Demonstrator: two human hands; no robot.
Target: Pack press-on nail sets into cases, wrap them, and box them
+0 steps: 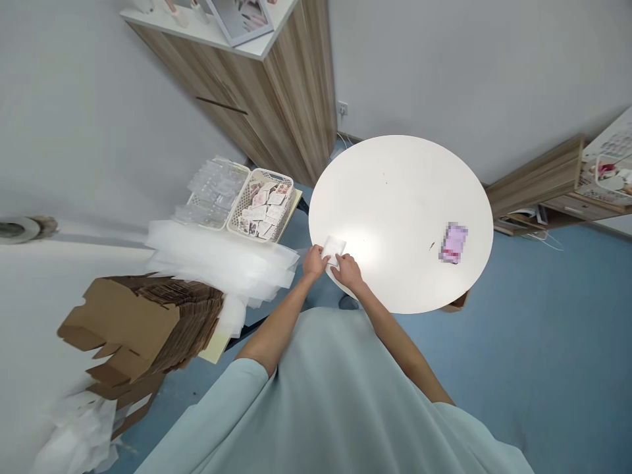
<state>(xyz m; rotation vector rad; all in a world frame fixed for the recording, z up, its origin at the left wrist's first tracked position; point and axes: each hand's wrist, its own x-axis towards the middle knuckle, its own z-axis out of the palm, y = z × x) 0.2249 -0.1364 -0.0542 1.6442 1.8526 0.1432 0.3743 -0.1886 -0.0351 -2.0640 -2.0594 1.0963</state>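
A small white, flat, roughly square packet (334,249) is held at the near left edge of the round white table (405,191). My left hand (315,262) grips its left side, fingers closed and thumb on the near corner. My right hand (348,271) is closed on its lower right side, with the thumb on top. The packet looks like a folded white wrap; whatever may be inside is hidden. Farther right on the tabletop lies a purple item (453,243), blurred by pixels.
Left of me, a side table holds white foam sheets (222,260), a basket of printed cards (266,210), a basket of clear plastic pieces (214,191) and stacked flat cardboard boxes (133,322). A wooden cabinet (291,92) stands behind; a shelf unit (543,181) is at right.
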